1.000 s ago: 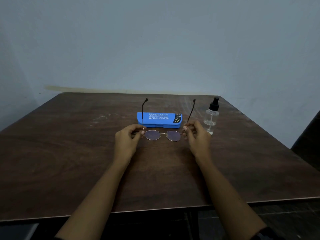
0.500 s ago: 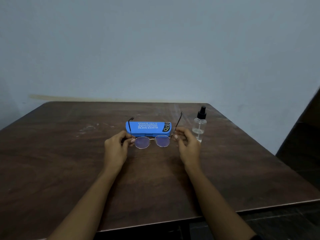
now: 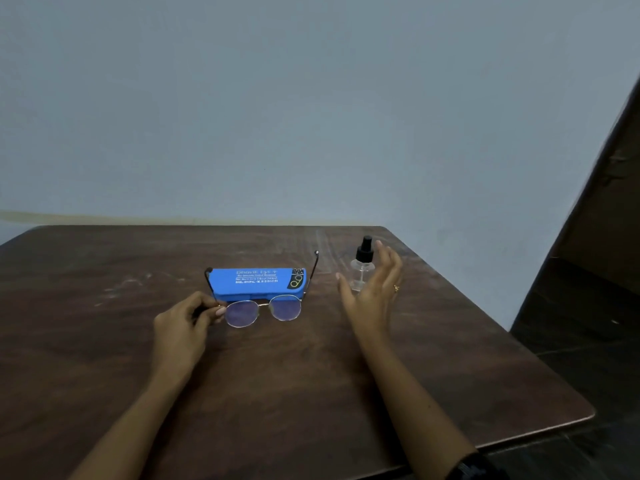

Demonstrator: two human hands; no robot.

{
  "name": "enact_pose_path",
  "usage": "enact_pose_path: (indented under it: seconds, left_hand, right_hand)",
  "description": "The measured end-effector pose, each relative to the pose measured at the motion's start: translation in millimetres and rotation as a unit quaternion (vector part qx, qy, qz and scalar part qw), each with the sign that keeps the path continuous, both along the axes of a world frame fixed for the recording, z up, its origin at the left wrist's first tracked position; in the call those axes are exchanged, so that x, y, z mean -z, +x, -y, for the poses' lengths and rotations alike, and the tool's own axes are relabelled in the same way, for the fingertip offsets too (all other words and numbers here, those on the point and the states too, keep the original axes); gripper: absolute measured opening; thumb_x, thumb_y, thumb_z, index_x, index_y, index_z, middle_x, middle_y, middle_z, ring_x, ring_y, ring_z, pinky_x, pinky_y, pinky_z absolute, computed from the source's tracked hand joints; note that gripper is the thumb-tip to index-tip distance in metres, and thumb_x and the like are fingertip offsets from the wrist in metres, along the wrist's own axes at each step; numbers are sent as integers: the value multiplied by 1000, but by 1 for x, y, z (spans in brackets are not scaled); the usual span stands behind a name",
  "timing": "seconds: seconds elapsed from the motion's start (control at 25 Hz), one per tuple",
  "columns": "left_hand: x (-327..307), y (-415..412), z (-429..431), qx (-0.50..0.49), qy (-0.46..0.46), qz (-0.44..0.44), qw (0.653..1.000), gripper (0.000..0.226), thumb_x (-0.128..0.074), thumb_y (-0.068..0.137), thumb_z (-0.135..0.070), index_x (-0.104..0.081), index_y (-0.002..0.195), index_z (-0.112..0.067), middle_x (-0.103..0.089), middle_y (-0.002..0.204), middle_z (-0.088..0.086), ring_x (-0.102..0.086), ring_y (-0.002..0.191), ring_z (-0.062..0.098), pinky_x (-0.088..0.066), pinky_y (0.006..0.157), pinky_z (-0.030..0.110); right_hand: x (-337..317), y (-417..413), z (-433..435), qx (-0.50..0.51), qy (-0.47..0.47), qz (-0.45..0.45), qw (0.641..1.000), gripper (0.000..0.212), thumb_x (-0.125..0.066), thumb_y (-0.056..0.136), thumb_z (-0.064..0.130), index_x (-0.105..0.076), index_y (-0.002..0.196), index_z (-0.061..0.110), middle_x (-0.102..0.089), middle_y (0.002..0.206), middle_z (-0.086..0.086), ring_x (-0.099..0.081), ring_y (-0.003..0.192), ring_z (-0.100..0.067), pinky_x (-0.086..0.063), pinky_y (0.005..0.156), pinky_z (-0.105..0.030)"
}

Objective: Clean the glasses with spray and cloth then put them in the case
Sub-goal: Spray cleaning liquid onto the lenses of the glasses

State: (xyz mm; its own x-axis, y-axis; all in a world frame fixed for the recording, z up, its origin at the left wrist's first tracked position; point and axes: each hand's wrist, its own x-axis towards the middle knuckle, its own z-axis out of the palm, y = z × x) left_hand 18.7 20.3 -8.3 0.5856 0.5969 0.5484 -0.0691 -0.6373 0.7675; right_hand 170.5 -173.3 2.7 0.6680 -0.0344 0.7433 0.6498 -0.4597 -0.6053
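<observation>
Thin gold-rimmed glasses (image 3: 263,310) with both arms unfolded hover just above the dark wooden table (image 3: 277,375). My left hand (image 3: 187,322) pinches them at the left hinge. Right behind the glasses lies a closed blue case (image 3: 258,280) with printed lettering. A small clear spray bottle (image 3: 361,266) with a black nozzle stands to the right of the case. My right hand (image 3: 372,287) is open with its fingers spread, right beside the bottle and partly in front of it, not gripping it. No cloth is in view.
The table's right edge (image 3: 502,327) runs diagonally close to the bottle. A plain blue-grey wall (image 3: 311,116) rises behind the table. A dark brown panel (image 3: 609,220) stands at the far right.
My right hand has let go of the glasses' right side and moved right to the spray bottle, opening its fingers. My left hand alone holds the glasses, slightly lower.
</observation>
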Motion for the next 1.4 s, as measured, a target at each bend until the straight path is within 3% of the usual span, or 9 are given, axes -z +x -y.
enact_pose_path:
  seconds: [0.12, 0.32, 0.56, 0.72, 0.84, 1.04, 1.12, 1.28, 1.4]
  left_hand:
    - [0, 0, 0, -5, 0, -13, 1000, 27, -61, 77, 4, -58, 61, -17, -65, 59, -29, -57, 62, -20, -38, 59, -4]
    - [-1, 1, 2, -9, 28, -23, 999, 20, -64, 76, 3, -61, 64, -14, -63, 65, -14, -55, 64, -23, -37, 60, -4]
    - [-1, 2, 0, -9, -17, -23, 1000, 13, -64, 76, 2, -62, 66, -7, -62, 60, -37, -59, 62, -17, -39, 58, -2]
    - [-2, 1, 0, -16, -26, -19, 999, 19, -65, 76, -1, -61, 65, -15, -61, 62, -39, -59, 62, -14, -39, 58, -1]
    - [-1, 1, -3, -34, -35, -2, 999, 22, -65, 75, -3, -59, 62, -19, -65, 58, -30, -60, 63, -13, -39, 60, 2]
    - [-2, -1, -4, -80, -34, 41, 995, 15, -65, 76, -2, -59, 64, -10, -66, 67, -4, -59, 66, -11, -39, 60, 4]
    - [-4, -3, -6, -89, -10, 54, 994, 13, -63, 76, 0, -60, 66, -7, -66, 69, -2, -60, 71, 1, -38, 61, 5]
    - [-8, -6, -14, -145, 23, 65, 987, 12, -60, 74, 7, -62, 69, -3, -63, 69, 1, -51, 61, 7, -34, 58, 2]
    - [-6, -7, -19, -177, 11, 64, 982, 14, -58, 74, 10, -64, 72, -3, -65, 71, 4, -53, 64, 14, -34, 58, 6]
  right_hand:
    - [5, 8, -2, 33, -78, -31, 996, 94, -76, 70, 32, -10, 137, 32, -27, 146, -16, -45, 122, -32, -39, 94, -49]
    - [8, 16, -5, 95, -152, 5, 984, 95, -71, 75, 30, -2, 140, 35, -45, 135, -10, -61, 99, -30, -47, 83, -42]
    - [-1, 9, -6, 10, -66, 11, 998, 90, -57, 75, 2, -2, 138, 38, -53, 110, -11, -59, 86, -29, -49, 76, -41]
    - [-4, -2, -2, -43, 22, 26, 998, 87, -61, 73, 3, -12, 137, 35, -53, 109, -11, -61, 85, -22, -53, 70, -30]
    - [-8, -17, -4, -72, 84, 15, 994, 77, -65, 79, 11, -18, 136, 35, -62, 101, -14, -57, 74, -13, -40, 66, -2]
    - [-9, -57, -22, -168, 65, 64, 982, 68, -52, 74, 27, -25, 135, 40, -62, 102, -4, -56, 79, -3, -40, 70, 0]
    - [-9, -65, -31, -218, 38, 82, 972, 67, -53, 72, 26, -28, 133, 39, -60, 105, 3, -55, 80, 5, -40, 68, 1]
    - [-11, -79, -54, -287, 2, 92, 954, 76, -61, 68, 4, -33, 129, 39, -61, 101, 6, -58, 72, -18, -42, 64, -4]
    - [-12, -89, -60, -303, -10, 153, 941, 73, -61, 69, -1, -34, 130, 30, -60, 96, 11, -55, 69, -17, -42, 68, -6]
